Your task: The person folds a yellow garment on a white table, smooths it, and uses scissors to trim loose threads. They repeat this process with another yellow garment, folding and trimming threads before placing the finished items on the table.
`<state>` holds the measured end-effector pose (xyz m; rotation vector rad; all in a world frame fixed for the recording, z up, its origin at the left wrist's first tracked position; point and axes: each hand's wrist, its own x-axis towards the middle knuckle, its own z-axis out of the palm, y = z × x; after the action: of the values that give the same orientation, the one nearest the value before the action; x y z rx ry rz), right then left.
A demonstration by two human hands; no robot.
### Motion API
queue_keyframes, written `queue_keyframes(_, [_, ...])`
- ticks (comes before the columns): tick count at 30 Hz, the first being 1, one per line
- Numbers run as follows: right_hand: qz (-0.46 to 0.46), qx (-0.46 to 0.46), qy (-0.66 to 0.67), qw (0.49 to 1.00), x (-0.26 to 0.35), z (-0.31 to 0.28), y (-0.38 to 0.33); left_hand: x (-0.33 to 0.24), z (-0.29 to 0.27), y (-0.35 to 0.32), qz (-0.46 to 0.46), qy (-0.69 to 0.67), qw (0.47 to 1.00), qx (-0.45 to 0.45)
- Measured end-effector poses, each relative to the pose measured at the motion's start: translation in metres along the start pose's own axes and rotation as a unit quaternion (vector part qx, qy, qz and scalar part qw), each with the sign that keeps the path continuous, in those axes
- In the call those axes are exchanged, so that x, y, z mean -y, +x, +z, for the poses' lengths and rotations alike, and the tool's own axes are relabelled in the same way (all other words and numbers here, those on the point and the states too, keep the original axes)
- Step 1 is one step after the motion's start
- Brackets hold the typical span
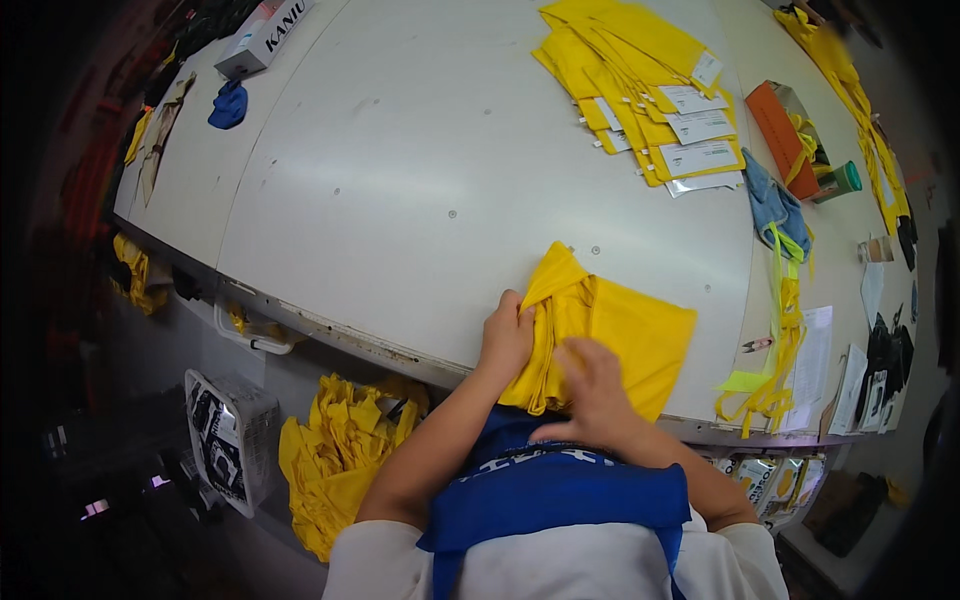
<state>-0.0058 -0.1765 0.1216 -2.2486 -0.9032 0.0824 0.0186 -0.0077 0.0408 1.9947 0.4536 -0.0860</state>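
A yellow cloth piece (625,330) lies folded at the near edge of the white worktable (420,190). My left hand (506,335) rests on the cloth's left edge, fingers pinching the bunched fabric. My right hand (592,385) lies flat on the cloth's lower middle, fingers spread and a little blurred. A stack of folded yellow pieces with white tags (640,90) sits at the far right of the table.
A blue cloth (775,205), an orange box (785,135) and a green-capped bottle (840,180) sit at right. Yellow straps (775,370) hang over the edge by paper sheets. A white box (262,35) and blue rag (229,104) lie far left. Yellow fabric (335,450) is heaped below.
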Motion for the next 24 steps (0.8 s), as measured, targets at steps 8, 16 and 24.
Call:
queue_keyframes(8, [0.073,-0.042,0.033,0.996,-0.014,0.012,0.016,-0.001,-0.014,0.003,-0.048,-0.102,0.992,0.062])
queue_keyframes(16, [0.094,-0.064,0.054,0.992,-0.02,0.011,0.019,-0.004,-0.036,-0.017,-0.259,-0.254,0.908,0.21])
queue_keyframes(24, [0.116,-0.075,0.099,0.985,-0.021,0.013,0.025,-0.006,-0.041,-0.035,-0.144,-0.263,0.943,0.141])
